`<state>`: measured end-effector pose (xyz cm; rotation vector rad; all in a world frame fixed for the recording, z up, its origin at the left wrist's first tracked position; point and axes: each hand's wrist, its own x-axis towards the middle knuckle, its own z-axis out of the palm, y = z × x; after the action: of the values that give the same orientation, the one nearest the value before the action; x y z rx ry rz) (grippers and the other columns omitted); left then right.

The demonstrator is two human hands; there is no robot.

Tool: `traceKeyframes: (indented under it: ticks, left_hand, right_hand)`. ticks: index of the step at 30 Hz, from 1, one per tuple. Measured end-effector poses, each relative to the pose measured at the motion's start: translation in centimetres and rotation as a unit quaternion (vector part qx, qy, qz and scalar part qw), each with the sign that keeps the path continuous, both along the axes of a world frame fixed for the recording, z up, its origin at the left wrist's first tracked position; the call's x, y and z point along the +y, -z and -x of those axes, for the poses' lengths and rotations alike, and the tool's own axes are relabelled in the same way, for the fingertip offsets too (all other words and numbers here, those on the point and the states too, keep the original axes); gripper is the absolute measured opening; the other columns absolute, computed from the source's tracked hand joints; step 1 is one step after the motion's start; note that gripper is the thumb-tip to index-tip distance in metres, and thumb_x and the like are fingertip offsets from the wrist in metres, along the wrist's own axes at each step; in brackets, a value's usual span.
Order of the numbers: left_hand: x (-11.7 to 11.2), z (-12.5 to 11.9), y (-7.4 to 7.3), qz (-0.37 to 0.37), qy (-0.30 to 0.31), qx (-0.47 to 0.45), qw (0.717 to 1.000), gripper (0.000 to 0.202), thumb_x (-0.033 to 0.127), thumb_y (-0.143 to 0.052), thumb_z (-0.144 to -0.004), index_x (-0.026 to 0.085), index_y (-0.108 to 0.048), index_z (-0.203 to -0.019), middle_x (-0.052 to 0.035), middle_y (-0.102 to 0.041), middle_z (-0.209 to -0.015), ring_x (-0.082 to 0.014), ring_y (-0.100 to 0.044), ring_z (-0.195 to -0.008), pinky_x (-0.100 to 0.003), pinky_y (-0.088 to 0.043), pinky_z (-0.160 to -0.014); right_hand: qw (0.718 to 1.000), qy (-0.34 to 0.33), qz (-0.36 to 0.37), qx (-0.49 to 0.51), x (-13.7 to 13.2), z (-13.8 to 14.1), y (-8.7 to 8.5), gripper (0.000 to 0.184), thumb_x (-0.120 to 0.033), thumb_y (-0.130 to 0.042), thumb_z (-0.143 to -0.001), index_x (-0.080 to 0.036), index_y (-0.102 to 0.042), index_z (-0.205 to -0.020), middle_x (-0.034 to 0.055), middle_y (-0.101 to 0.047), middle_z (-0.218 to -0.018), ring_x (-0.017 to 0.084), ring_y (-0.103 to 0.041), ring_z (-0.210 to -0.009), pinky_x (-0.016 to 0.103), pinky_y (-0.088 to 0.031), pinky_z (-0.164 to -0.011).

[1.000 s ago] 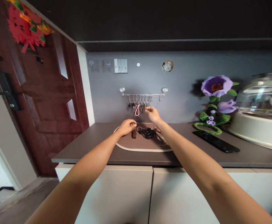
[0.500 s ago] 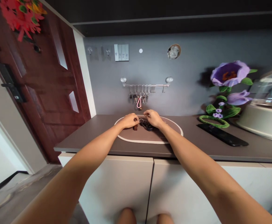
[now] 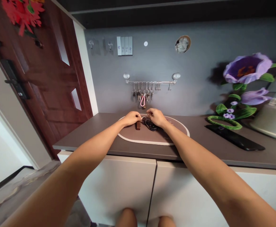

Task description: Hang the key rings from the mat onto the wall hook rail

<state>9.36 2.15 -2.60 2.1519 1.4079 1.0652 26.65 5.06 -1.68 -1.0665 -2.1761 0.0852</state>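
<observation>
My left hand (image 3: 132, 118) is closed in a pinch at the top of a small brown key fob (image 3: 138, 125), just above an oval brown mat (image 3: 133, 137) with a pale rim. A metal key ring (image 3: 144, 119) shows between my two hands. Beside it, on the mat, lies a bunch of dark keys with a black loop (image 3: 151, 125), partly covered by my right hand (image 3: 157, 117). The right fingers are pinched together over the bunch, and what sits between their tips is too small to make out.
On the grey wall, a clear rail (image 3: 152, 82) carries several hanging keys and a pink loop (image 3: 143, 101). To the right stand a purple crocheted flower (image 3: 248, 69), a black flat object (image 3: 235, 137) and a pale rounded appliance (image 3: 273, 121). A dark red door (image 3: 50, 91) is at left.
The view has shifted slightly. Both hands remain over the mat in nearly the same pinched poses, and the brown fob shows a little more below my left fingers.
</observation>
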Motion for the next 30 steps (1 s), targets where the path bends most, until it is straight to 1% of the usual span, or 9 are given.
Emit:
traceKeyframes:
  ticks: [3, 7, 10, 12, 17, 20, 23, 26, 30]
  left_hand:
    - [-0.1, -0.1, -0.2, 0.010, -0.017, -0.064, 0.998, 0.018, 0.029, -0.054, -0.067, 0.012, -0.061, -0.067, -0.0020, -0.062, -0.067, -0.0122, -0.053, -0.062, -0.025, -0.040, -0.065]
    - [0.1, -0.1, -0.1, 0.034, -0.008, -0.164, 0.986, 0.015, 0.025, -0.054, -0.066, 0.012, -0.061, -0.071, -0.0024, -0.063, -0.070, -0.0118, -0.054, -0.065, -0.026, -0.040, -0.069]
    - [0.4, -0.1, -0.1, 0.046, 0.013, -0.237, 0.970, 0.010, 0.022, -0.055, -0.066, 0.012, -0.060, -0.068, -0.0034, -0.063, -0.073, -0.0115, -0.055, -0.066, -0.025, -0.040, -0.070]
    - [0.5, -0.1, -0.2, 0.059, 0.027, -0.283, 0.957, 0.009, 0.022, -0.056, -0.067, 0.013, -0.058, -0.066, -0.0037, -0.063, -0.073, -0.0110, -0.055, -0.065, -0.025, -0.041, -0.067]
    - [0.2, -0.2, -0.6, 0.080, 0.049, -0.372, 0.924, 0.010, 0.022, -0.057, -0.071, 0.013, -0.057, -0.072, -0.0026, -0.060, -0.069, -0.0093, -0.055, -0.061, -0.022, -0.041, -0.060]
    - [0.0, -0.4, -0.9, 0.078, 0.062, -0.398, 0.912, 0.011, 0.023, -0.058, -0.071, 0.012, -0.056, -0.072, -0.0014, -0.058, -0.065, -0.0087, -0.054, -0.059, -0.022, -0.042, -0.060]
    - [-0.1, -0.4, -0.9, 0.071, 0.072, -0.404, 0.909, 0.015, 0.026, -0.061, -0.070, 0.012, -0.055, -0.072, -0.0001, -0.057, -0.064, -0.0081, -0.054, -0.059, -0.021, -0.042, -0.060]
    - [-0.1, -0.3, -0.9, 0.062, 0.072, -0.392, 0.915, 0.020, 0.031, -0.063, -0.068, 0.013, -0.055, -0.073, 0.0017, -0.055, -0.063, -0.0075, -0.052, -0.057, -0.020, -0.040, -0.056]
    - [0.1, -0.2, -0.7, 0.041, 0.055, -0.357, 0.932, 0.027, 0.038, -0.064, -0.065, 0.013, -0.056, -0.072, 0.0027, -0.054, -0.060, -0.0067, -0.049, -0.054, -0.019, -0.037, -0.052]
  right_hand:
    - [1.000, -0.002, 0.002, 0.002, -0.2, 0.1, -0.1, 0.024, -0.013, -0.046, -0.078, -0.015, -0.061, -0.096, 0.0092, -0.063, -0.095, 0.018, -0.056, -0.089, 0.029, -0.040, -0.081]
    - [1.000, -0.004, -0.005, -0.010, -0.3, 0.2, -0.1, 0.025, -0.014, -0.044, -0.079, -0.015, -0.060, -0.099, 0.0088, -0.063, -0.097, 0.017, -0.057, -0.092, 0.028, -0.040, -0.083]
    - [1.000, -0.006, -0.008, -0.006, -0.3, 0.2, -0.1, 0.025, -0.015, -0.044, -0.079, -0.015, -0.059, -0.099, 0.0089, -0.063, -0.097, 0.017, -0.057, -0.091, 0.027, -0.040, -0.082]
    - [1.000, -0.011, -0.011, 0.004, -0.3, 0.3, 0.0, 0.025, -0.016, -0.045, -0.079, -0.016, -0.059, -0.099, 0.0084, -0.064, -0.096, 0.017, -0.058, -0.090, 0.027, -0.041, -0.081]
    - [0.998, -0.045, -0.033, 0.044, -0.8, 0.6, -0.2, 0.019, -0.020, -0.046, -0.079, -0.017, -0.059, -0.092, 0.0054, -0.064, -0.089, 0.015, -0.058, -0.081, 0.027, -0.041, -0.076]
    - [0.994, -0.074, -0.052, 0.069, -1.3, 0.9, -0.5, 0.017, -0.025, -0.045, -0.080, -0.018, -0.059, -0.088, 0.0039, -0.064, -0.086, 0.014, -0.056, -0.078, 0.027, -0.041, -0.074]
    - [0.990, -0.093, -0.066, 0.078, -1.7, 1.0, -0.7, 0.017, -0.027, -0.046, -0.080, -0.018, -0.059, -0.085, 0.0037, -0.062, -0.085, 0.014, -0.055, -0.076, 0.027, -0.041, -0.074]
    - [0.989, -0.102, -0.072, 0.074, -1.7, 1.0, -0.7, 0.016, -0.028, -0.048, -0.078, -0.018, -0.059, -0.083, 0.0039, -0.060, -0.082, 0.013, -0.053, -0.075, 0.027, -0.040, -0.073]
    - [0.989, -0.112, -0.067, 0.069, -1.6, 1.0, -0.5, 0.015, -0.028, -0.050, -0.076, -0.018, -0.060, -0.081, 0.0034, -0.058, -0.080, 0.013, -0.052, -0.073, 0.026, -0.041, -0.070]
